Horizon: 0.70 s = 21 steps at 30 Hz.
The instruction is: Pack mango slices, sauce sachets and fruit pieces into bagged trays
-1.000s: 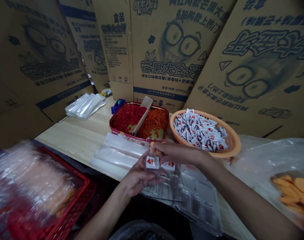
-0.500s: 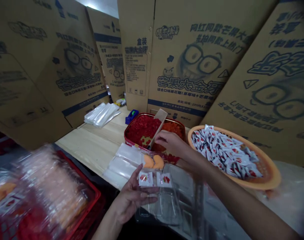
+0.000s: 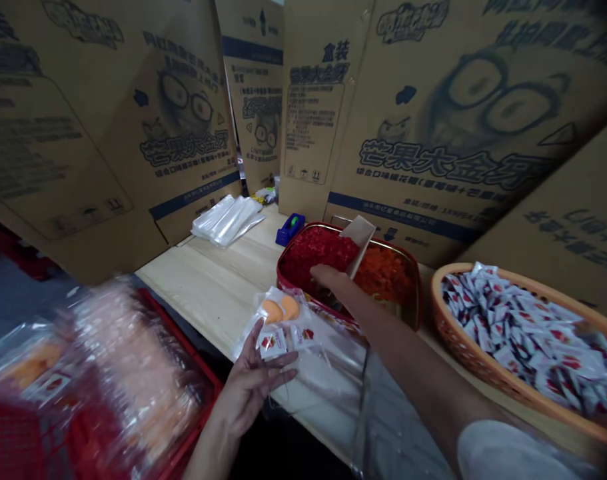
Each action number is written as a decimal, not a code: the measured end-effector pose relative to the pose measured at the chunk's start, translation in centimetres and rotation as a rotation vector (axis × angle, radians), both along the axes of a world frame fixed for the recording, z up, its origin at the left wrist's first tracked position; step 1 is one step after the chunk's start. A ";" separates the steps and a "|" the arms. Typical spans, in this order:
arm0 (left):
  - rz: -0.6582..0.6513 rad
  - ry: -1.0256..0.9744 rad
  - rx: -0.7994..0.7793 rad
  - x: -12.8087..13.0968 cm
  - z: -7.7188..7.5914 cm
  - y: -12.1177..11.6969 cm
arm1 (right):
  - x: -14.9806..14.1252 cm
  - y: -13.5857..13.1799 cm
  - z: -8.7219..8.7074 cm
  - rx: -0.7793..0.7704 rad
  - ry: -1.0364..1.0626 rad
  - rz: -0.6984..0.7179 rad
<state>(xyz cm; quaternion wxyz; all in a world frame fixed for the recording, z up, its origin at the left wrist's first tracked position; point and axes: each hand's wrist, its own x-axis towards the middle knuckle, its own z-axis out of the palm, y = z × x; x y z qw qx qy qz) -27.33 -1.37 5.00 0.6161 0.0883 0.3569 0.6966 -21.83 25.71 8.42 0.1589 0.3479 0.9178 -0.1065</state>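
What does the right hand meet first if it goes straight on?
Most likely the red diced pieces in the red-rimmed tray. The right hand sits over them, but depth is unclear, so it may already touch them.

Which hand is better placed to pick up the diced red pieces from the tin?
The right hand, probably: it reaches over the rim of the red tin, close to the diced red pieces. The left hand is lower, beside the clear plastic pack, farther from the tin.
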 end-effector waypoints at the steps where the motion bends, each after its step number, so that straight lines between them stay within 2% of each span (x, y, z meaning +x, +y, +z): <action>1: -0.001 -0.001 0.008 -0.1 -0.1 0.1 | 0.2 0.0 0.2 0.018 0.000 0.002; 4: -0.011 -0.001 0.028 -0.3 -0.3 0.0 | 1.3 -1.2 1.7 0.121 0.079 0.015; 7: -0.019 -0.006 0.043 -0.2 -0.2 -0.2 | 3.4 -4.4 3.5 0.153 0.224 0.054; 9: -0.025 -0.006 0.053 0.0 0.0 -0.4 | 5.2 -7.5 4.3 0.015 0.344 0.106; 12: -0.031 0.005 0.065 0.6 0.4 -0.7 | 7.7 -12.4 4.5 -0.233 0.452 0.228; 15: -0.054 0.014 0.068 1.3 0.7 -0.9 | 9.5 -15.1 4.2 -0.258 0.462 0.317; 17: -0.070 0.022 0.065 1.7 0.7 -1.1 | 10.5 -14.6 3.9 -0.190 0.483 0.238; 21: -0.067 0.032 0.060 2.3 0.4 -1.4 | 13.1 -9.8 3.5 0.055 0.410 -0.247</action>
